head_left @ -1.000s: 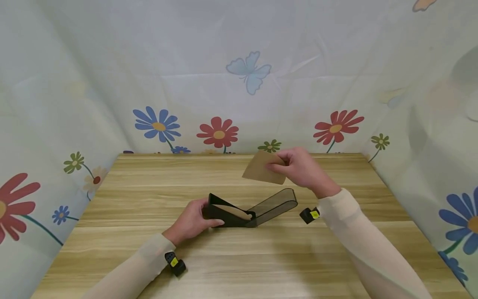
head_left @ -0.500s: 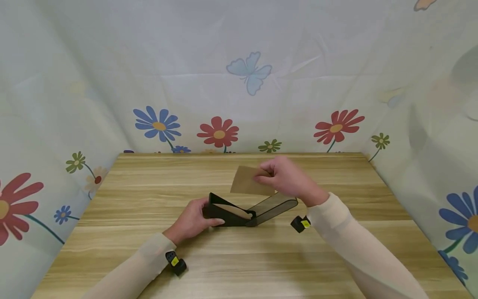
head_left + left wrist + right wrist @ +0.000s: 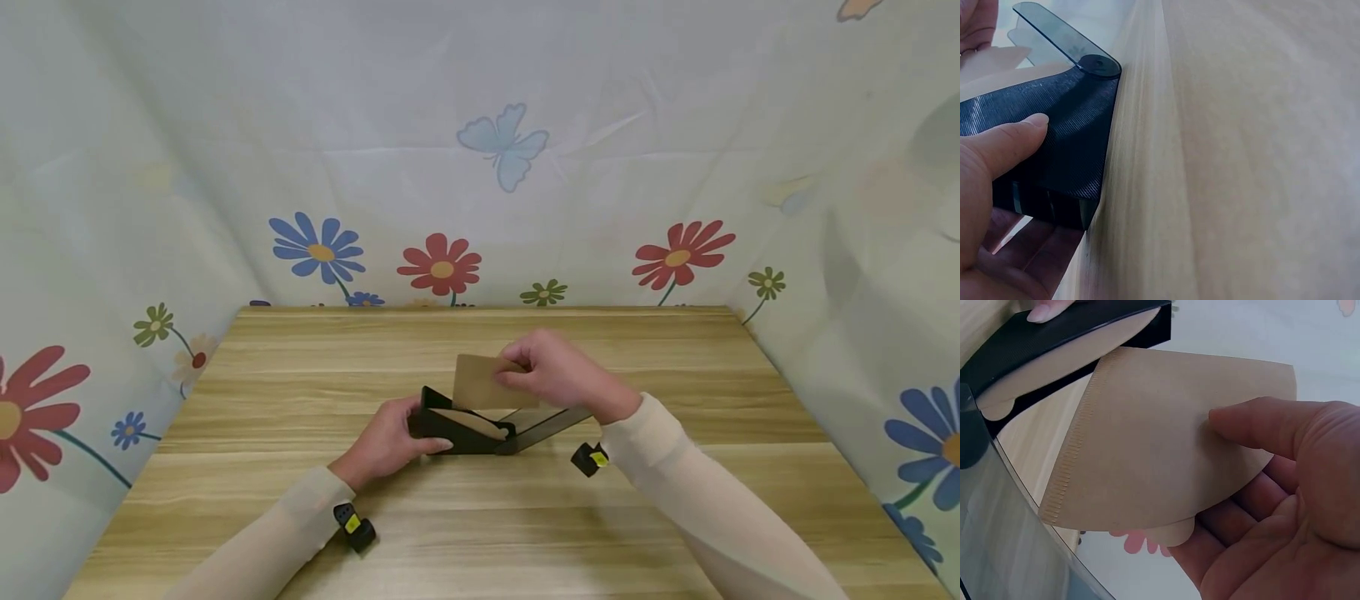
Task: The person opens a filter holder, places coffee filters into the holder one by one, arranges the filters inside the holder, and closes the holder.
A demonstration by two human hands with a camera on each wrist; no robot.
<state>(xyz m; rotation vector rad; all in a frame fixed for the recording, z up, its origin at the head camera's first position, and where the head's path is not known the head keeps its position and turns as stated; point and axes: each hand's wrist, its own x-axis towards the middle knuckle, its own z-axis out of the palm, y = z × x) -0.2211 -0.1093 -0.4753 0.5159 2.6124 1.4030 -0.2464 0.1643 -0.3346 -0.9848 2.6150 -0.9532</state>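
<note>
A brown paper coffee filter (image 3: 1141, 437) with a crimped edge is pinched between the thumb and fingers of my right hand (image 3: 558, 373). In the head view it hangs just behind and over a black filter holder box (image 3: 465, 437), overlapping its rim. My left hand (image 3: 390, 442) grips that box at its left end, thumb on the ridged front wall and fingers beneath, as the left wrist view shows. More brown filters (image 3: 1072, 365) lie inside the box. Its clear smoky lid (image 3: 1063, 34) is swung open to the right on a round hinge.
A wood-grain table (image 3: 480, 525) lies under both hands. Behind and at the sides hangs a pale curtain (image 3: 360, 125) printed with flowers and a butterfly. A small black camera with a yellow mark (image 3: 354, 527) is strapped at each wrist.
My right hand has brought the coffee filter left and down, from above the lid to close over the box. The left hand and the box have stayed in place.
</note>
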